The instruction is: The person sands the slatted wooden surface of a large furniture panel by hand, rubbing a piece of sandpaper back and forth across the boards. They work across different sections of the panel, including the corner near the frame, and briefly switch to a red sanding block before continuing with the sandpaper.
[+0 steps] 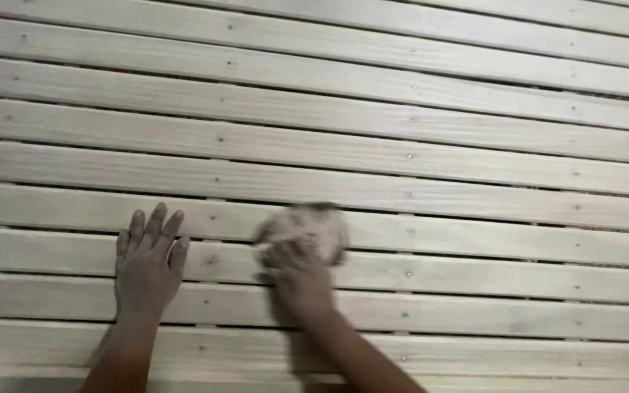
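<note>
The right hand [296,280] presses a crumpled pale rag [303,229] (blurred, so its make is unclear) against a slat, fingers curled over its near edge. Just to its left, the left hand [147,266] lies flat and spread, gripping nothing, on the wooden slats [438,153].

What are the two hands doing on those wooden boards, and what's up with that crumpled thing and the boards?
left hand: flat on the slats, fingers spread, holding nothing.
right hand: closed on the crumpled pad, pressing it to the wood; blurred.
crumpled pad: bunched up, greyish, lying against a slat; too blurred to tell cloth from sandpaper.
wooden slats: pale, bare, side by side with narrow gaps, fixed with small nails or screws.
</note>
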A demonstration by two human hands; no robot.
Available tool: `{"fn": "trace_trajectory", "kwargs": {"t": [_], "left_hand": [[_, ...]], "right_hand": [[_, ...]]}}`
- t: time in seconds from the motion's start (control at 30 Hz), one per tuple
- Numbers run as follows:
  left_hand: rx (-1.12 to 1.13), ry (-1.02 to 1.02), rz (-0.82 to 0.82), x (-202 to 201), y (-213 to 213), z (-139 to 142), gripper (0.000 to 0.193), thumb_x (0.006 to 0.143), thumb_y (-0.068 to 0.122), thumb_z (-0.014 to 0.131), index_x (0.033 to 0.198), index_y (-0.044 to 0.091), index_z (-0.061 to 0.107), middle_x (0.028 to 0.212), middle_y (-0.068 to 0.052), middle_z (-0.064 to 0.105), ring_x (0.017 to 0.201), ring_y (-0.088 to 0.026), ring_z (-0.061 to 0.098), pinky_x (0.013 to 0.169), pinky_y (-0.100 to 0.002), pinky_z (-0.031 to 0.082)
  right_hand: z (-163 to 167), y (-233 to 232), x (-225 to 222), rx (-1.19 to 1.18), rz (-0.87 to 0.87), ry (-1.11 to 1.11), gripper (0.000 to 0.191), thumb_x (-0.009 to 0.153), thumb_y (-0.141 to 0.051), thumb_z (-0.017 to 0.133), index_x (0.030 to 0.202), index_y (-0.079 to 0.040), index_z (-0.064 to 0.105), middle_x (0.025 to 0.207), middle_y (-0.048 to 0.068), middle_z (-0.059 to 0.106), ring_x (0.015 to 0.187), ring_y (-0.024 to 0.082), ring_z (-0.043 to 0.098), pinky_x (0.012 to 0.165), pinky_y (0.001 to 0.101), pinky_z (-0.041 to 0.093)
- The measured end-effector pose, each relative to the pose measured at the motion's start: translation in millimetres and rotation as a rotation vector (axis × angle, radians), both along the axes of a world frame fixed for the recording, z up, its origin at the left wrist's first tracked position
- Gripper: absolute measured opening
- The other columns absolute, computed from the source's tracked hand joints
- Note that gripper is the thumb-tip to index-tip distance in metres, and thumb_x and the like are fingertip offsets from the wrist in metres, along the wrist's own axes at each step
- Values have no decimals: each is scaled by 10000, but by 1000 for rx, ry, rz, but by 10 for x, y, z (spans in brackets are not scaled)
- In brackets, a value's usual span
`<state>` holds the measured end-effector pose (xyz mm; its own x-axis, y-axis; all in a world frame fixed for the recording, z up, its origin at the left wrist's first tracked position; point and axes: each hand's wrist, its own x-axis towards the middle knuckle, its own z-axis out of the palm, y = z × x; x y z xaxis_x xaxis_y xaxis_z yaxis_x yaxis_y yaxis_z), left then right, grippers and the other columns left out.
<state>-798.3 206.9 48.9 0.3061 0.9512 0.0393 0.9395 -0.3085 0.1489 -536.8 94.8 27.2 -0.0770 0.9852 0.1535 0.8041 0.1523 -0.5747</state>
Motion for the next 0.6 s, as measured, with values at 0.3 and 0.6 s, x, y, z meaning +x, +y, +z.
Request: {"fn": "trace_trajectory", "kwargs": {"t": [0.3, 0.6], "left_hand": [[170, -132, -34, -48, 20, 29, 430, 1028, 395, 554, 1414, 229, 646, 1548, -39, 562, 1469, -324, 470, 1239, -482, 314], [147, -126, -8, -39, 3, 77, 430, 1031, 397, 545, 1416, 232, 646, 1532, -39, 577, 1470, -312, 465, 1224, -490, 314]], "right_hand": [[120, -279, 648, -182, -72, 347, 397, 1109, -321, 378, 1348, -157, 649, 1553, 52, 532, 1473, 360, 440, 1179, 466, 373], [-222, -239, 544, -106, 120, -273, 494, 1031, -407, 447, 1483, -255, 573, 1539, -1, 527, 1452, 315, 387, 1211, 539, 178]]}}
